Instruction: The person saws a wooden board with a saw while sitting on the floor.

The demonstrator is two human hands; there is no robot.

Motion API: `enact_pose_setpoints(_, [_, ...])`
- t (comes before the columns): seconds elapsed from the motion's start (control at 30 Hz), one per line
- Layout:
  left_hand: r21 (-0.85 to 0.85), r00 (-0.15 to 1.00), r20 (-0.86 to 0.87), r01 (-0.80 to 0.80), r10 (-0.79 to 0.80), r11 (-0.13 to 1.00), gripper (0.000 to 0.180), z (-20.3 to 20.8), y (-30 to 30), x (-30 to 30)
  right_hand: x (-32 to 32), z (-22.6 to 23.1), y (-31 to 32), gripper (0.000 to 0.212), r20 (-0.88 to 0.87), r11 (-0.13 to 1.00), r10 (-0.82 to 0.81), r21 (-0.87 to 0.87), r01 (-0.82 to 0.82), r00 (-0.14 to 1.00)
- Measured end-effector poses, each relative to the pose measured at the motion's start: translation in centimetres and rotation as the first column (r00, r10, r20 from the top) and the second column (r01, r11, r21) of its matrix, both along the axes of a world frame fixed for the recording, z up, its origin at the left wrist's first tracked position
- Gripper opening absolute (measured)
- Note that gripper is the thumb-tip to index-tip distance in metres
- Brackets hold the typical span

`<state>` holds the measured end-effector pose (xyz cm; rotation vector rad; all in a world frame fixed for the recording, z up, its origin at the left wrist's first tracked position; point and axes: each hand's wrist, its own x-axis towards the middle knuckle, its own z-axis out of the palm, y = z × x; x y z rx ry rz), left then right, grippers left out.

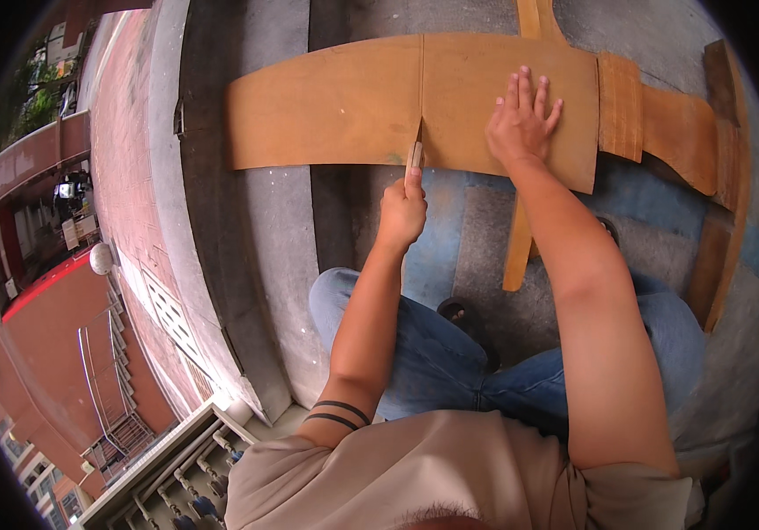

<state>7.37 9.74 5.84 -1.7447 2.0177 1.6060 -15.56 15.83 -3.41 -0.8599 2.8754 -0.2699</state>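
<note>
A long brown sheet of cardboard (326, 110) lies across in front of me, with a straight line running from its far edge down to a dark slit near the blade. My left hand (403, 212) is closed around the pale handle of a knife (415, 157), whose tip meets the sheet at the slit. Fingers hide most of the handle, and the blade is hard to make out. To the right of the slit, my right hand (523, 128) presses flat on the cardboard with its fingers spread.
Folded brown cardboard pieces (675, 132) lie to the right, and a narrow strip (518, 243) sticks out below the sheet. My bent knees (335, 291) are close in front. A low ledge (212, 177) runs along the left, with pipes and valves (189, 486) at the lower left.
</note>
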Motion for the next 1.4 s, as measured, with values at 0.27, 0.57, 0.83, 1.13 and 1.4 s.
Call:
enact_pose_setpoints(0.27, [-0.069,0.998,-0.023,0.053,-0.055,0.996,0.06,3.0,4.0,6.6,-0.6,0.2,0.5,0.061,-0.011,1.0,-0.008,0.02,0.008,1.0])
enact_pose_setpoints(0.57, [0.05,1.0,-0.021,0.016,-0.015,0.999,0.059,5.0,5.4,6.6,-0.6,0.0,1.3,0.06,-0.002,0.999,-0.02,0.038,0.02,1.0])
enact_pose_setpoints(0.83, [0.049,0.999,0.042,-0.032,0.03,0.998,0.06,0.7,0.1,-0.3,0.2,0.6,0.0,0.06,0.058,1.0,-0.003,-0.03,0.004,0.998])
enact_pose_setpoints(1.13, [-0.023,0.999,-0.008,0.041,-0.041,0.999,0.059,1.8,1.3,4.1,0.0,0.6,0.1,0.06,0.043,1.0,0.001,-0.011,-0.001,0.999])
enact_pose_setpoints(1.4, [0.074,0.999,0.036,-0.025,0.022,0.997,0.059,5.6,5.4,7.4,-0.8,0.3,0.9,0.059,0.047,1.0,-0.011,0.013,0.01,0.999])
